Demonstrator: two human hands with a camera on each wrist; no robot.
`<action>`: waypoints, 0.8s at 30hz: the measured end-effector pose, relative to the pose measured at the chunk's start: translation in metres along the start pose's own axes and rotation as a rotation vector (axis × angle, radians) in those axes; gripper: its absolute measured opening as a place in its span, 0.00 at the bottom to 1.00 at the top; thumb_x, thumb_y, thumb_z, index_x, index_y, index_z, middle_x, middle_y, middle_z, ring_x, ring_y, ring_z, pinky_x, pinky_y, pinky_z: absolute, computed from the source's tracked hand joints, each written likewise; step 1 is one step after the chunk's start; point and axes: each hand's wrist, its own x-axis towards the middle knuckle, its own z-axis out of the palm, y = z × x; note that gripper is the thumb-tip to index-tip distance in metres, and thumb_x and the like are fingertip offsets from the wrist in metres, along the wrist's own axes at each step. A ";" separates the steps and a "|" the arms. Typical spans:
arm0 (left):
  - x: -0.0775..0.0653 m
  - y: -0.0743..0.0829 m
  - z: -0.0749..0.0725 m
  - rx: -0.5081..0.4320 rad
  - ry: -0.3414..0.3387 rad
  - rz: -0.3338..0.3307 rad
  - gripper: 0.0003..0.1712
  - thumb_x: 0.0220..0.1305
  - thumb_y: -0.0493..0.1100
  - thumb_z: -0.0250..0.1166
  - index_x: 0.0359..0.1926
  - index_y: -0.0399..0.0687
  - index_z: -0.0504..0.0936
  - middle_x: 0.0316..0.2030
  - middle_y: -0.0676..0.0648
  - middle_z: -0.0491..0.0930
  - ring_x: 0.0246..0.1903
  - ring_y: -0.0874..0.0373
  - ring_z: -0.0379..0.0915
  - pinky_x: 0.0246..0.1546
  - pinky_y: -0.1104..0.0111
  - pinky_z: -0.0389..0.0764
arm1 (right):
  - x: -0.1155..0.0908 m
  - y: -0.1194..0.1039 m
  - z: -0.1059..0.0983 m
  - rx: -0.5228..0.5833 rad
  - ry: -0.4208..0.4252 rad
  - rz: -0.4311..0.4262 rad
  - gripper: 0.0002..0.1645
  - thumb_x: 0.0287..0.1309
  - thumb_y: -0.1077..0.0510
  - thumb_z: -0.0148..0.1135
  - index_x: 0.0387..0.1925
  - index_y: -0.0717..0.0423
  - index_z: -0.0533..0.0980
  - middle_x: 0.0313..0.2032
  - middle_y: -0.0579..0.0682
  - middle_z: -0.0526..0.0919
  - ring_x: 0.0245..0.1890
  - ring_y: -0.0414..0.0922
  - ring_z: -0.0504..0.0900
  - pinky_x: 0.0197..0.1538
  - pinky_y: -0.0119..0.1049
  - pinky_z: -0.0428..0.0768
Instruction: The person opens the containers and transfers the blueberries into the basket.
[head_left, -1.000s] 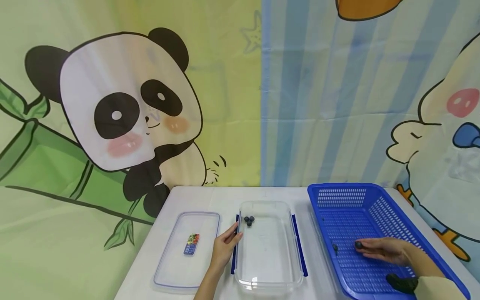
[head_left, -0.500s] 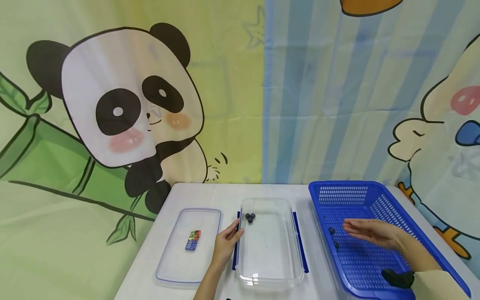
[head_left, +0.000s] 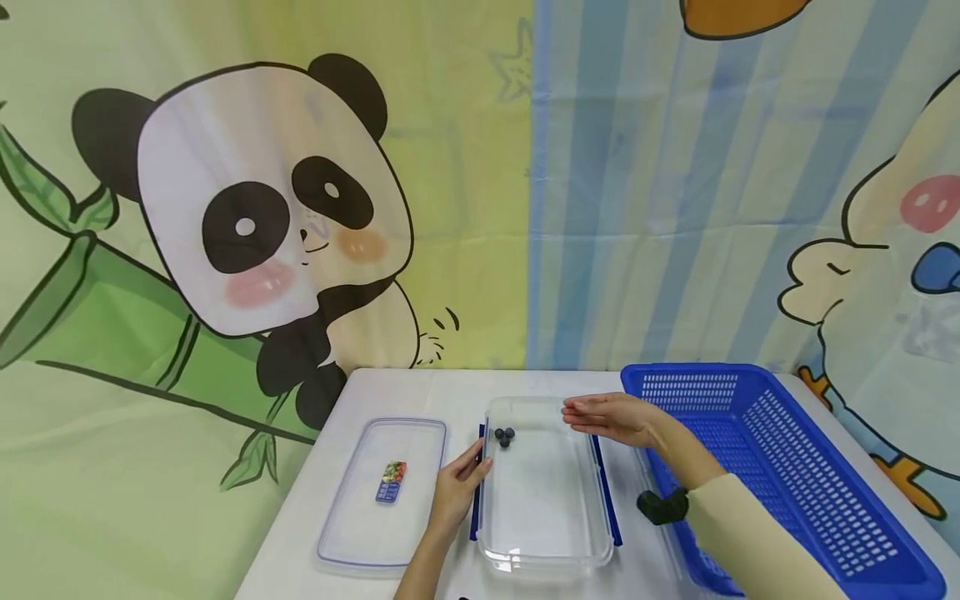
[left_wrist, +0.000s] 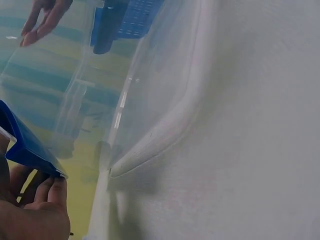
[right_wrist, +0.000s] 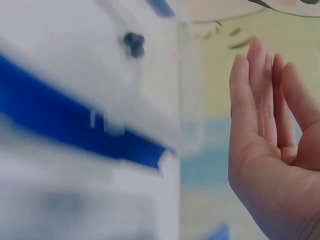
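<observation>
Clear box (head_left: 547, 500), rectangular, lidless: on the table (head_left: 435, 392), lower centre of the head view. Blue side flaps (head_left: 608, 500) hang along its left and right walls. Contents: three dark round berries (head_left: 505, 442), clustered in its upper left corner.

Left hand (head_left: 453, 496): at the left wall of the box, thumb over the rim, fingers to the outer side; it holds the box by this edge, with little gap between thumb and fingers. The left wrist view shows the fingertips against the blue flap.

Right hand (head_left: 613, 418): above the upper right corner of the box. Fingers straight and side by side, thumb apart from them in the right wrist view; nothing seen in the grasp.

Blue basket (head_left: 817, 450), lattice-walled: right side of the head view. The sleeve (head_left: 757, 533) and forearm cross in front, hiding part of its interior.

Clear lid (head_left: 360, 517), rectangular, pale blue border: flat on the table, left of the box and apart from it. Bears a small coloured label (head_left: 392, 482).

Printed cloth (head_left: 480, 275): behind the table, with a panda at upper left.
</observation>
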 end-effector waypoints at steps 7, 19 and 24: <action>0.013 -0.030 0.001 -0.018 0.012 0.016 0.31 0.54 0.51 0.68 0.57 0.45 0.74 0.60 0.42 0.68 0.59 0.46 0.63 0.54 0.72 0.70 | 0.068 0.033 0.036 -0.025 0.161 0.062 0.22 0.62 0.67 0.52 0.58 0.71 0.67 0.50 0.63 0.77 0.45 0.49 0.81 0.53 0.41 0.77; 0.001 -0.006 -0.001 -0.023 -0.014 0.046 0.29 0.58 0.45 0.66 0.58 0.35 0.72 0.59 0.36 0.67 0.59 0.42 0.62 0.55 0.69 0.70 | 0.113 0.086 0.045 -0.001 0.351 0.090 0.18 0.57 0.72 0.56 0.51 0.73 0.73 0.39 0.61 0.83 0.37 0.48 0.84 0.47 0.39 0.81; -0.001 -0.002 -0.005 -0.024 -0.028 0.043 0.30 0.58 0.45 0.66 0.58 0.35 0.71 0.60 0.36 0.65 0.60 0.43 0.61 0.56 0.69 0.68 | 0.112 0.094 0.040 -0.049 0.355 0.106 0.18 0.57 0.71 0.56 0.50 0.71 0.74 0.39 0.60 0.83 0.38 0.49 0.84 0.47 0.40 0.81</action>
